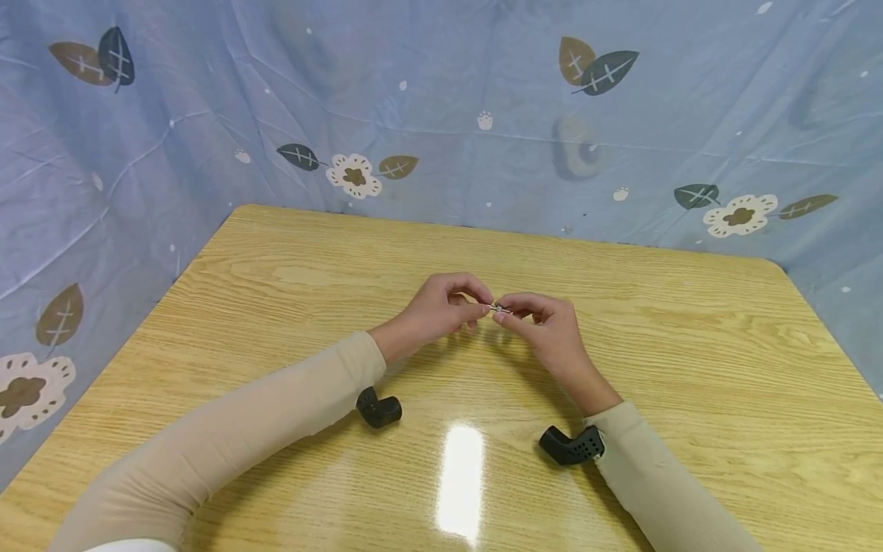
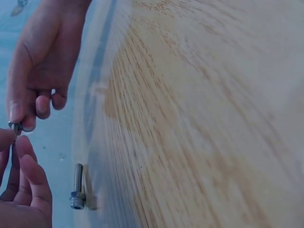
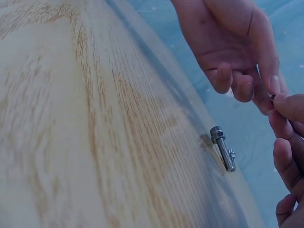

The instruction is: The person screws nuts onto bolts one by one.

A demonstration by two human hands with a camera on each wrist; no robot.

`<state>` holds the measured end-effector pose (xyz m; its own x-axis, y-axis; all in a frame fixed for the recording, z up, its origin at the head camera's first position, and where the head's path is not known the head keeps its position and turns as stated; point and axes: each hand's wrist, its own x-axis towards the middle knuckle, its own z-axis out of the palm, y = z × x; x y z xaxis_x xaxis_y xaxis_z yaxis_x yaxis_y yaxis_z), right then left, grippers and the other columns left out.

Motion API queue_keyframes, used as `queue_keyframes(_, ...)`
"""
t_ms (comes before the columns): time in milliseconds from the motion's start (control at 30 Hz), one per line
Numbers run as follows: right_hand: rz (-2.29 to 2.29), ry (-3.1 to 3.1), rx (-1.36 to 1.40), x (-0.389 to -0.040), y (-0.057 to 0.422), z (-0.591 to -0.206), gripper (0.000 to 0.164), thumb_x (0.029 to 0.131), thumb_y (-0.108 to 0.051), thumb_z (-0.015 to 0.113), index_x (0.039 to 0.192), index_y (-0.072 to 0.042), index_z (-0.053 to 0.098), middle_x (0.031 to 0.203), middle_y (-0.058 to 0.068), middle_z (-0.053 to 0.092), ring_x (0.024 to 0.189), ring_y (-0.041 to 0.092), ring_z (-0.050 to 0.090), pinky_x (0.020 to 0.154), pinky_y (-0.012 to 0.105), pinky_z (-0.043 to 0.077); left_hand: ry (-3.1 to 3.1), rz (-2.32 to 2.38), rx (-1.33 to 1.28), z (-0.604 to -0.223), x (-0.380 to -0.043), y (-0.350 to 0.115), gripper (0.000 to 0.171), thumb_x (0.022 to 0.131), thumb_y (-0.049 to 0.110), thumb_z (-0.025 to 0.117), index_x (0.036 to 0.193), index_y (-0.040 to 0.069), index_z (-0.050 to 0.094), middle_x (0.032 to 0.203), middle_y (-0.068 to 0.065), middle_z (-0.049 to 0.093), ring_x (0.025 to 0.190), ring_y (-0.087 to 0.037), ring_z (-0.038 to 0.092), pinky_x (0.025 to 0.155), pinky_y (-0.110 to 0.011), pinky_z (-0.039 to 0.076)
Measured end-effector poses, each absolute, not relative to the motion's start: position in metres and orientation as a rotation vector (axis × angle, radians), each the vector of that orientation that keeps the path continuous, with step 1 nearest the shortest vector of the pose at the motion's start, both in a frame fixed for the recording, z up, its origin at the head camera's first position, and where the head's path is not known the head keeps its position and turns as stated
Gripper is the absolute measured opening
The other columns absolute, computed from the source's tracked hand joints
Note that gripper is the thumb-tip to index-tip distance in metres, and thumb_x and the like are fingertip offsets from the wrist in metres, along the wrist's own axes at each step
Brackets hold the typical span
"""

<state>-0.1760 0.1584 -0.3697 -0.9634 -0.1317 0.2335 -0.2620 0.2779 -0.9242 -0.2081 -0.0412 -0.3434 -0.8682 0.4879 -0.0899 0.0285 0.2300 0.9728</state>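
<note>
Over the table, my two hands meet fingertip to fingertip at a small metal screw [image 1: 498, 308] with a nut-like part on it. My left hand [image 1: 441, 308] pinches one end between thumb and finger, while my right hand [image 1: 546, 326] pinches the other. Fingers cover much of the screw in both wrist views. A larger bolt [image 2: 78, 186] with a socket head and a nut near that head lies on the table in the left wrist view. Beside that bolt, the right wrist view shows a smaller metal fastener [image 3: 232, 154]. The hands hide both in the head view.
The wood-grain table [image 1: 690, 345] ends at a blue patterned curtain [image 1: 441, 100] along the back and sides. Black wrist cameras [image 1: 379, 408] stick out from both sleeves, low over the tabletop. Glare [image 1: 461, 483] shows near the front.
</note>
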Motion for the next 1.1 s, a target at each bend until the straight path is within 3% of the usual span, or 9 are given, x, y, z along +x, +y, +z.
queue_keyframes(200, 1.796, -2.413, 0.387, -0.1766, 0.1583, -0.3700, 0.019, 0.088, -0.012, 0.071, 0.104, -0.002, 0.073, 0.090, -0.016, 0.068, 0.083, 0.007, 0.061, 0.080, 0.027, 0.048, 2.140, 1.675, 0.523, -0.3435, -0.2081, -0.0419, 0.010, 0.093, 0.011, 0.064, 0.101, 0.016, 0.068, 0.104, -0.010, 0.065, 0.088, -0.039, 0.062, 0.062, -0.035, 0.048)
queue_keyframes(367, 1.789, -2.430, 0.368, -0.1761, 0.1588, -0.3695, 0.020, 0.088, -0.013, 0.071, 0.105, -0.003, 0.073, 0.090, -0.017, 0.068, 0.084, 0.007, 0.061, 0.080, 0.027, 0.047, 2.123, 1.669, 0.527, -0.3447, -0.2088, -0.0415, 0.013, 0.094, 0.015, 0.063, 0.106, 0.018, 0.066, 0.111, -0.004, 0.062, 0.090, -0.036, 0.064, 0.064, -0.036, 0.048)
queue_keyframes(700, 1.768, -2.444, 0.324, -0.1763, 0.1581, -0.3679, 0.020, 0.087, -0.016, 0.073, 0.104, -0.005, 0.073, 0.087, -0.019, 0.068, 0.083, 0.007, 0.061, 0.075, 0.029, 0.043, 2.159, 1.644, 0.451, -0.3449, -0.2092, -0.0394, 0.012, 0.098, 0.024, 0.059, 0.102, 0.015, 0.067, 0.104, -0.016, 0.068, 0.081, -0.036, 0.062, 0.057, -0.031, 0.047)
queue_keyframes(967, 1.787, -2.422, 0.365, -0.1759, 0.1584, -0.3686, 0.019, 0.087, -0.014, 0.072, 0.104, -0.004, 0.073, 0.088, -0.019, 0.068, 0.083, 0.008, 0.061, 0.079, 0.029, 0.046, 2.161, 1.676, 0.489, -0.3439, -0.2081, -0.0408, 0.009, 0.094, 0.019, 0.064, 0.102, 0.017, 0.068, 0.103, -0.003, 0.066, 0.084, -0.038, 0.064, 0.061, -0.035, 0.049)
queue_keyframes(1100, 1.790, -2.415, 0.378, -0.1755, 0.1580, -0.3689, 0.019, 0.087, -0.014, 0.073, 0.103, -0.004, 0.073, 0.088, -0.018, 0.068, 0.082, 0.008, 0.061, 0.079, 0.028, 0.046, 2.163, 1.673, 0.517, -0.3452, -0.2086, -0.0424, 0.010, 0.092, 0.017, 0.067, 0.102, 0.018, 0.067, 0.102, -0.004, 0.066, 0.086, -0.037, 0.063, 0.063, -0.037, 0.049)
